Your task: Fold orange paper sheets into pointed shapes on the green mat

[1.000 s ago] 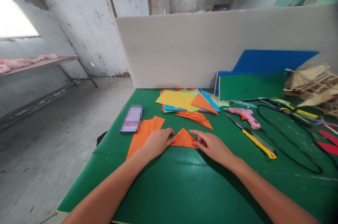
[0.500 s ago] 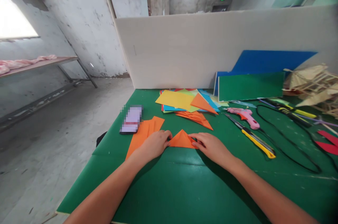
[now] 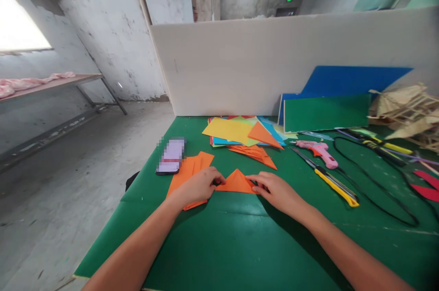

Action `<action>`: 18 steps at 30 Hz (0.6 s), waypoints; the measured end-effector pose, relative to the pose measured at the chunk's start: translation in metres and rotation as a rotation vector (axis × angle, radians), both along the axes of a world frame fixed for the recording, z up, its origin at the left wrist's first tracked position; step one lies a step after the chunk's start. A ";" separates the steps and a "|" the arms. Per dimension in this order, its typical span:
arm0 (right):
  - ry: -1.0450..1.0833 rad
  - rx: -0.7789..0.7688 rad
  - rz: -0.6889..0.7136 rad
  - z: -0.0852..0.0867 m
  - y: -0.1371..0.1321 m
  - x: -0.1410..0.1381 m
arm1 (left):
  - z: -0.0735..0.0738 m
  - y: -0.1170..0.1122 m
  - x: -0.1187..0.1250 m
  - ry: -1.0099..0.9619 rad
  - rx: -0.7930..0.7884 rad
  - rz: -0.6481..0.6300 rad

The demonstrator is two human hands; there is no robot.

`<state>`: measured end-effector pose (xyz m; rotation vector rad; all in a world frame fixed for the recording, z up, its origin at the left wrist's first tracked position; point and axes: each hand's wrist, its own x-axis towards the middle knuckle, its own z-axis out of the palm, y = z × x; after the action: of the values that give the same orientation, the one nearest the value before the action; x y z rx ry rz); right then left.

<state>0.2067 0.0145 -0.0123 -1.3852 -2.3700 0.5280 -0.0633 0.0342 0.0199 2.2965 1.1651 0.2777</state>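
A folded orange paper triangle [image 3: 238, 182] lies on the green table [image 3: 240, 240]. My left hand [image 3: 198, 187] pinches its left corner with curled fingers. My right hand [image 3: 276, 189] presses and pinches its right corner. Under my left hand lies a flat strip of orange paper [image 3: 188, 168]. More folded orange pieces [image 3: 255, 152] lie just behind the triangle.
A stack of coloured sheets [image 3: 236, 130] lies at the back, a phone [image 3: 172, 155] to the left. A pink glue gun [image 3: 318, 150], a yellow utility knife [image 3: 334, 183], a black cable [image 3: 380, 186] and blue and green boards [image 3: 325, 110] are on the right, below a white partition [image 3: 274, 58].
My left hand's fingers have curled in onto the triangle's left corner. My right hand has closed in on the right corner, its forefinger no longer stretched out.
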 end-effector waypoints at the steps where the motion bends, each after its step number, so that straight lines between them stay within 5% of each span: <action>1: 0.004 -0.012 0.004 0.000 0.000 0.002 | 0.000 0.000 0.000 0.001 0.003 -0.001; 11: 0.075 -0.147 0.083 0.000 0.003 0.018 | 0.009 -0.007 0.024 0.077 0.073 0.065; 18: 0.133 -0.221 0.050 -0.001 0.007 0.019 | -0.002 -0.004 0.028 0.025 0.092 0.112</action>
<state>0.2253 0.0214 -0.0133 -1.3364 -2.2987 0.8906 -0.0349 0.0303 0.0181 2.3229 1.3208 0.3521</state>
